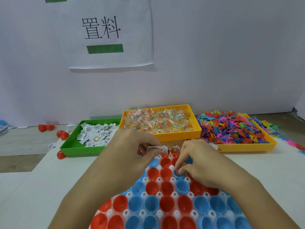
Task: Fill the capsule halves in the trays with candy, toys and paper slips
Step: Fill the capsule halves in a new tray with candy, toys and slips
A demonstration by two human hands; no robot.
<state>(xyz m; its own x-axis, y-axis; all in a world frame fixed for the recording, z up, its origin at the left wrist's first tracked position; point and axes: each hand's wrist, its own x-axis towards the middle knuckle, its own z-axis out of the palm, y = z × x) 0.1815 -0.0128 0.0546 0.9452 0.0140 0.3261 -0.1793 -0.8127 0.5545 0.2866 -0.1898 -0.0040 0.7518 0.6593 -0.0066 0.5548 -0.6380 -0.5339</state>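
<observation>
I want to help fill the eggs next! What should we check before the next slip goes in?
1. Left hand holds paper slips: ok.
2. Right hand fingertips sit at a blue capsule half: ok.
3. Whether that half already has its slip: cannot tell, fingers hide it.
4. Empty halves wait in the white tray: ok.
5. Green tray has more slips: ok.
6. Candy tray stocked: ok.

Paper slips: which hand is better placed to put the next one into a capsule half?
The right hand, probably. Its fingertips are already down at a blue capsule half in the white tray. The left hand is above the tray's far rows, pinching a bunch of paper slips, so it serves as supply.
</observation>
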